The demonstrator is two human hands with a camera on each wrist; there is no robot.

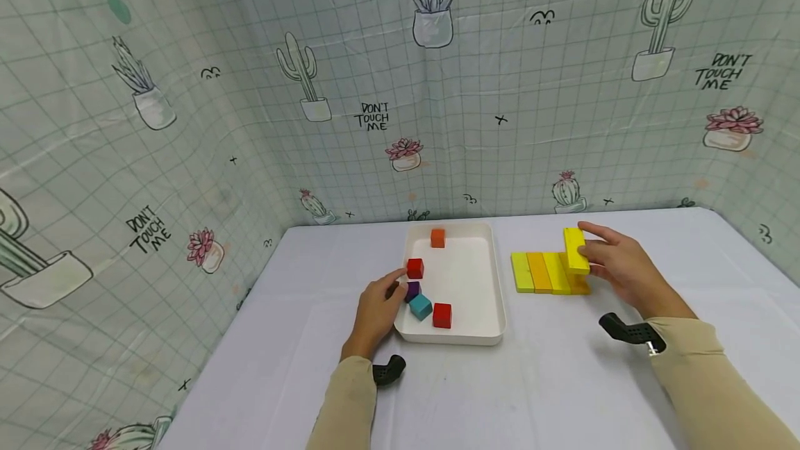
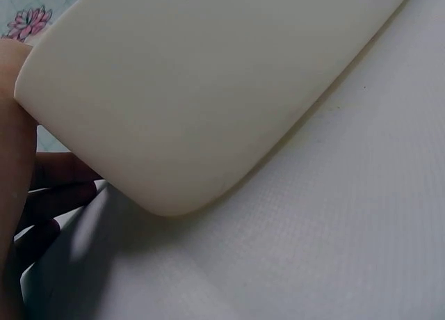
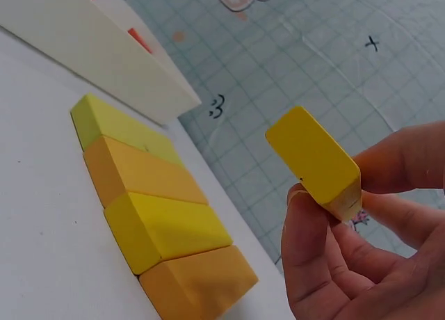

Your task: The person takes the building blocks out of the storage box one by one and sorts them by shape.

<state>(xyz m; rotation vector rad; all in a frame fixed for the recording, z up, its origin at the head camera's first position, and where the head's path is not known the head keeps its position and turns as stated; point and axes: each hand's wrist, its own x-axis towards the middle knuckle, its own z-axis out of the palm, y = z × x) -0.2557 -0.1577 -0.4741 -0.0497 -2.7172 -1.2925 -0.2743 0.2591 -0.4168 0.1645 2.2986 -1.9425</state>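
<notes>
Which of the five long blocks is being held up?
The yellow block pinched in the right hand; the other four lie side by side on the table.

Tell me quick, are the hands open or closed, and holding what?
Left hand: at the left edge of the white tray; can't tell if it's gripping anything.
Right hand: closed, pinching a yellow block.

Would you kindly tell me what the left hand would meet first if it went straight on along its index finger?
Probably the farther red cube in the white tray, just beyond the left hand; depth is unclear.
</notes>
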